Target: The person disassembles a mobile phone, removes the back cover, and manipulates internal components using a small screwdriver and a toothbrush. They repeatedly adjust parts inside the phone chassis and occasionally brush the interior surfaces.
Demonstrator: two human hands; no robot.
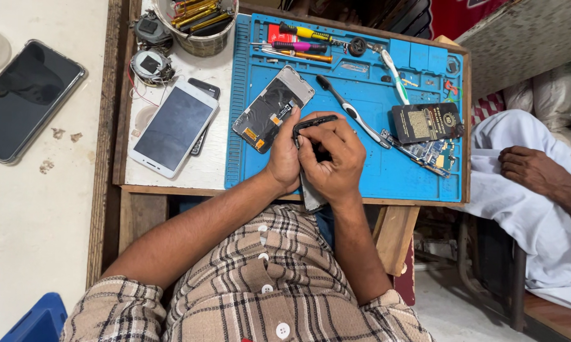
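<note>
Both hands meet over the blue silicone work mat (pixel 374 171); the left hand (pixel 284 158) and right hand (pixel 333 158) are closed together around a thin dark phone part (pixel 315 121), whose upper edge shows above the fingers; what the right fingers pinch is probably a small tool, hidden; an opened silver phone frame (pixel 273 109) lies just beside the left hand.

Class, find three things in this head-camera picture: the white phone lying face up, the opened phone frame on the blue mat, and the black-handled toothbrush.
white phone (pixel 173 128), head view, middle of its dark screen.
opened phone frame (pixel 269 111), head view, centre of its dark inner panel.
black-handled toothbrush (pixel 352 112), head view, midway along its handle.
</note>
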